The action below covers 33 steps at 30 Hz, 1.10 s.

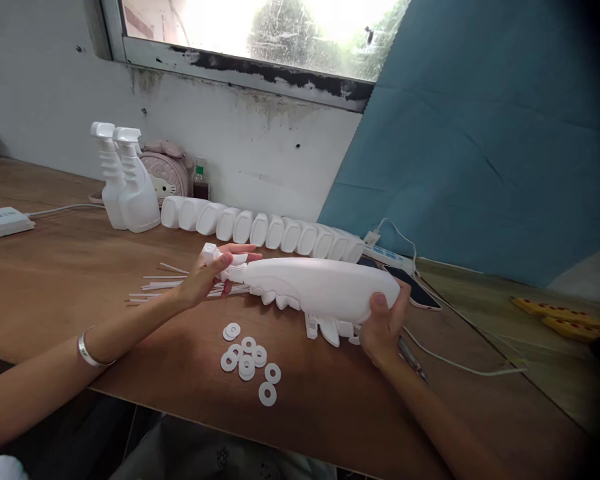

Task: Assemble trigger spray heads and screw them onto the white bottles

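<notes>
One bottle (315, 287) held sideways: left fingers (223, 261) grasp its spray head (210, 251) at nine o'clock, right fingers (379, 305) its base at four; washers (248, 365) on the worktop (180, 373) around seven.

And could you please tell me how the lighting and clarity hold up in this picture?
In the head view, the window washes out to white in places; also in the head view, dark, blurry vignetting covers the far right edge; and in that same head view, the held bottle shows soft shading and a readable outline.
</notes>
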Each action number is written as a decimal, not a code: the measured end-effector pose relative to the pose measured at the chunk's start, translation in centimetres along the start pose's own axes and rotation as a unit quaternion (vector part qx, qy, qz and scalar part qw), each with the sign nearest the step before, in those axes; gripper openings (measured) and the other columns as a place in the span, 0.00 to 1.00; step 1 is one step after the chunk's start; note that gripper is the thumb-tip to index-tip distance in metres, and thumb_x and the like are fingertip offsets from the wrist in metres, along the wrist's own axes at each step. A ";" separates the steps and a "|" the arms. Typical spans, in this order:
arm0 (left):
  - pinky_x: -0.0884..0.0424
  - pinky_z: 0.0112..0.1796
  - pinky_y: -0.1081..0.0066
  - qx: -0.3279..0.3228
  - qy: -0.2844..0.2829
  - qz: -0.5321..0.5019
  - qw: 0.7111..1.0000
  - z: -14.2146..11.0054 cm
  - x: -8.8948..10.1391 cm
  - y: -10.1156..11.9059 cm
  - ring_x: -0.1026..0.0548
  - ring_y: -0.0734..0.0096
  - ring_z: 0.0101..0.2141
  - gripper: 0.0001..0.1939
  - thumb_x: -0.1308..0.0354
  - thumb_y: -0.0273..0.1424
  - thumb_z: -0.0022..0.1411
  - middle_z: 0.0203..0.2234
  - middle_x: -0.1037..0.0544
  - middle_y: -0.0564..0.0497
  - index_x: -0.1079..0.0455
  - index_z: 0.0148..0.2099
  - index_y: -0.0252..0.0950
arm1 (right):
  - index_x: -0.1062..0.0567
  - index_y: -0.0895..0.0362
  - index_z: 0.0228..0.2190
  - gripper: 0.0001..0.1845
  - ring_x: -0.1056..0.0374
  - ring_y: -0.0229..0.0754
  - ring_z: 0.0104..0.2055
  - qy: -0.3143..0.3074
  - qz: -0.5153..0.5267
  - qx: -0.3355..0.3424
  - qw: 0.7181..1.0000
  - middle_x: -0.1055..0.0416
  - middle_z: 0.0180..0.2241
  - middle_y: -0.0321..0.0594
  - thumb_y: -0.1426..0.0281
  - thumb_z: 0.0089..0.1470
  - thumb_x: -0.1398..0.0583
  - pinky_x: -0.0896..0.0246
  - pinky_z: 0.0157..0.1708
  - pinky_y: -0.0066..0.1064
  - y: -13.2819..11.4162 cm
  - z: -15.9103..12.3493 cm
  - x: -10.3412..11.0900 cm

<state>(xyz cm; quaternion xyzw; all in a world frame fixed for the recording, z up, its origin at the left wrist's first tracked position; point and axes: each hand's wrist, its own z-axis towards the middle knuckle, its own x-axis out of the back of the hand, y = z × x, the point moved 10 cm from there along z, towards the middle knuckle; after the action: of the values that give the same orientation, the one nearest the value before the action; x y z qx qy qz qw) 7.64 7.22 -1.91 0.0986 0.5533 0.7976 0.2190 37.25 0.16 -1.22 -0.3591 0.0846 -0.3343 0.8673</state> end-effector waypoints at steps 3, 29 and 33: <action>0.42 0.16 0.76 0.007 0.003 0.007 1.000 -0.1 0.1 -0.3 0.38 0.81 0.13 0.30 0.46 0.52 0.53 0.22 0.24 0.47 0.26 0.43 0.29 | 0.39 0.53 0.41 0.24 0.40 0.46 0.35 0.004 -0.003 0.011 1.000 0.40 0.34 0.39 0.49 0.49 0.48 0.43 0.35 0.38 0.0 -0.1 0.0; 0.37 0.50 0.54 -0.288 -0.052 0.024 0.956 -0.4 -4.9 12.4 0.34 0.49 0.52 0.31 0.39 0.51 0.46 0.48 0.28 0.44 0.32 0.49 0.40 | 0.32 0.57 0.44 0.29 0.33 0.46 0.44 0.017 0.165 -0.206 0.964 0.29 0.40 0.41 0.48 0.54 0.53 0.36 0.42 0.39 1.3 -2.5 -2.9; 0.36 0.48 0.55 -0.337 0.012 -0.041 0.940 -0.2 -6.9 13.3 0.32 0.52 0.50 0.26 0.41 0.51 0.49 0.39 0.25 0.48 0.32 0.45 0.41 | 0.34 0.55 0.48 0.30 0.34 0.47 0.49 0.013 0.228 -0.289 0.930 0.29 0.45 0.41 0.48 0.54 0.53 0.36 0.46 0.39 0.8 -5.1 -4.0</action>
<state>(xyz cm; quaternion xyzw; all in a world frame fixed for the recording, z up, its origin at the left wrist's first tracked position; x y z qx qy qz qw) 10.45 -0.02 10.91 -0.0130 0.2579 0.9289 0.2654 32.64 0.23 -5.85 -0.5606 0.2683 -0.0932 0.7779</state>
